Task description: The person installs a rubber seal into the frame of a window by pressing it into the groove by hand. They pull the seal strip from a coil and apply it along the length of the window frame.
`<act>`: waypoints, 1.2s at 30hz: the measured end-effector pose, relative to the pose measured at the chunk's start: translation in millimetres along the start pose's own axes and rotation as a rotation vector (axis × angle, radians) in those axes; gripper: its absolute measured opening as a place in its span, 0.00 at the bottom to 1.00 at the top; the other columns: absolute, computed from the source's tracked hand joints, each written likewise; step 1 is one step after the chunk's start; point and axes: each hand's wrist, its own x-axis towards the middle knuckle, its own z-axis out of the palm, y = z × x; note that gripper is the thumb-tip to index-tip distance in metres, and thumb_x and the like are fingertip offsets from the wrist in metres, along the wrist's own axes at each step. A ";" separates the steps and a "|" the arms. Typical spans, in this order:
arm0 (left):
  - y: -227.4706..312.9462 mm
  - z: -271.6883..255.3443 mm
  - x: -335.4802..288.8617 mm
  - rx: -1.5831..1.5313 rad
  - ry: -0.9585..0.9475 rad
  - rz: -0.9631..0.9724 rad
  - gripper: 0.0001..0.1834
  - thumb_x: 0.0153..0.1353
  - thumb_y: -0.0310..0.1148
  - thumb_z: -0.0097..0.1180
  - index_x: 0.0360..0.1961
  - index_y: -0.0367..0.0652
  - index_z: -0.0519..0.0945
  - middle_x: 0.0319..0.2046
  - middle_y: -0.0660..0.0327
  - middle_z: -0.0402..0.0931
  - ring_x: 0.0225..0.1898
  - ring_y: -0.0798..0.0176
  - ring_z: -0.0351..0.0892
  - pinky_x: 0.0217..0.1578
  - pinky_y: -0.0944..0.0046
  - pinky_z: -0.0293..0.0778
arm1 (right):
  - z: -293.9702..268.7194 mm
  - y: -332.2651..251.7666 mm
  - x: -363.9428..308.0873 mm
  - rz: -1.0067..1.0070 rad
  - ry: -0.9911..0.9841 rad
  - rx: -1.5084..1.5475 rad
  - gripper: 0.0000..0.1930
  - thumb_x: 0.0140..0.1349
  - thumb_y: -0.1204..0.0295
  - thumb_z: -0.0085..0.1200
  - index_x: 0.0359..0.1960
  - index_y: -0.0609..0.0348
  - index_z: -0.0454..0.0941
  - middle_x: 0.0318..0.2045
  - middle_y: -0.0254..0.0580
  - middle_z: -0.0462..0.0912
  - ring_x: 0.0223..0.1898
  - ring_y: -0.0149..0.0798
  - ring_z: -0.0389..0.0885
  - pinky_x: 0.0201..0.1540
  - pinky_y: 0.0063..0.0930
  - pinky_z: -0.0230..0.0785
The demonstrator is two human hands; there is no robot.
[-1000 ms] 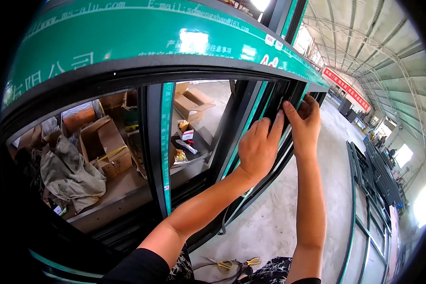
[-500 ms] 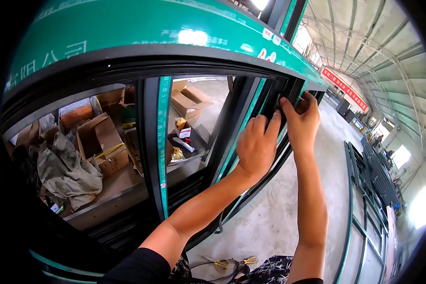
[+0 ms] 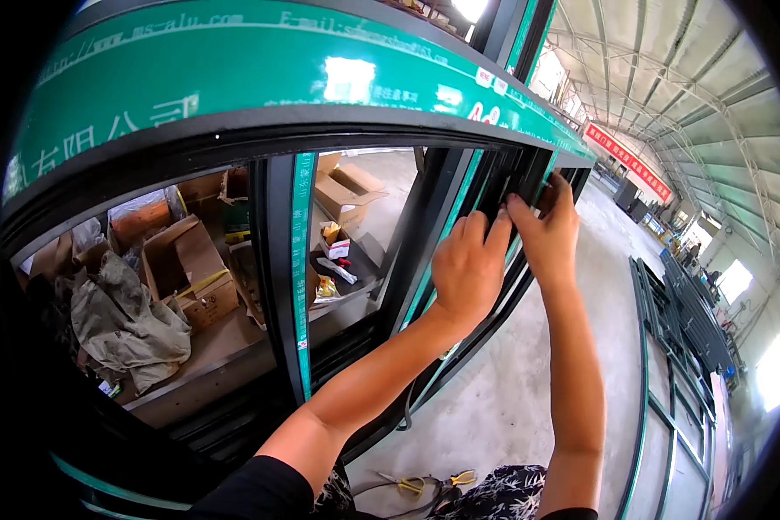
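A dark metal window frame (image 3: 277,126) with green protective film stands in front of me. Both my hands meet at the upper part of its right upright. My left hand (image 3: 470,264) has its fingers curled, the index fingertip pressed to the black grooved edge. Alongside it, my right hand (image 3: 546,227) pinches round that edge, thumb on the near face and fingertips partly hidden behind. Anything small between the fingertips cannot be made out. Below the hands, a thin black strip (image 3: 410,407) hangs loose in a loop by the frame.
Through the frame show open cardboard boxes (image 3: 189,270), a grey cloth (image 3: 130,316) and a small box of parts (image 3: 334,241). Yellow-handled pliers (image 3: 461,477) and yellow-handled scissors (image 3: 410,484) lie low in front of me. More dark frames (image 3: 680,390) lie along the right.
My right hand has shifted slightly left and down along the upright, its thumb now closer to the left index fingertip. The left hand stays almost in place, and the view has tilted a little.
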 end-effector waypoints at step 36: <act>-12.3 -19.2 -33.1 -0.001 -0.144 -0.051 0.42 0.50 0.25 0.64 0.71 0.45 0.69 0.29 0.59 0.70 0.30 0.54 0.75 0.27 0.55 0.75 | 16.8 8.1 -8.1 0.121 0.045 0.212 0.38 0.62 0.67 0.69 0.67 0.76 0.63 0.51 0.52 0.82 0.49 0.37 0.82 0.52 0.29 0.75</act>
